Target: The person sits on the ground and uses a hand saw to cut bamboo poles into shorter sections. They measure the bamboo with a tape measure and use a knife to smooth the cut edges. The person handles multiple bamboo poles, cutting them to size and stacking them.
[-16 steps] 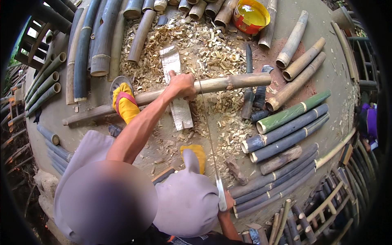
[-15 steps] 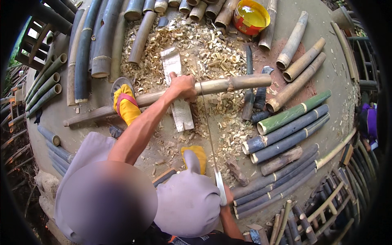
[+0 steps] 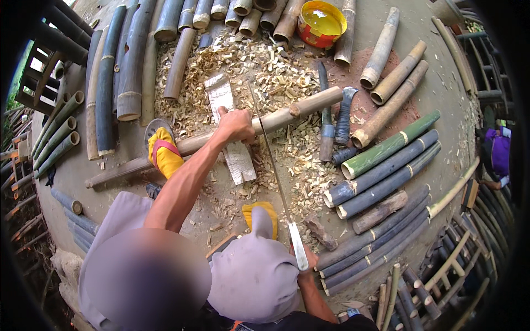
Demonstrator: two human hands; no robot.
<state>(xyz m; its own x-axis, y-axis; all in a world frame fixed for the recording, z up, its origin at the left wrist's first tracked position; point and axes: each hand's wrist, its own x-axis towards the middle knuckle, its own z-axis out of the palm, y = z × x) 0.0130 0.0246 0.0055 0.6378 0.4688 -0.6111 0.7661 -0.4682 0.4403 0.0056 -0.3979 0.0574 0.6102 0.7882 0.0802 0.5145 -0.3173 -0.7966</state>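
A long bamboo pole (image 3: 201, 144) lies slantwise across the ground, its right end pointing up and away. My left hand (image 3: 236, 126) is closed round it, close to the saw. The thin blade of a handsaw (image 3: 274, 171) crosses the pole just right of that hand. At the near end of the saw, my right hand (image 3: 307, 261) is wrapped round its pale handle, with the fingers partly hidden. Beneath the pole rests a whitish, rough wooden board (image 3: 239, 163). My left foot, in a yellow covering (image 3: 165, 157) with a pink strap, is against the pole.
Wood chips (image 3: 276, 71) litter the ground. Dark-handled tools (image 3: 326, 118) lie beyond the saw. At right are green and dark bamboo lengths (image 3: 392, 144); more bamboo (image 3: 130, 83) lies at far left. A red bucket with yellow inside (image 3: 322, 25) stands at the back. Someone in purple (image 3: 499, 151) is at far right.
The saw has slid forward, away from me, across the pole. My right hand has moved slightly forward with it. My left hand keeps its hold. The whole view has turned a little.
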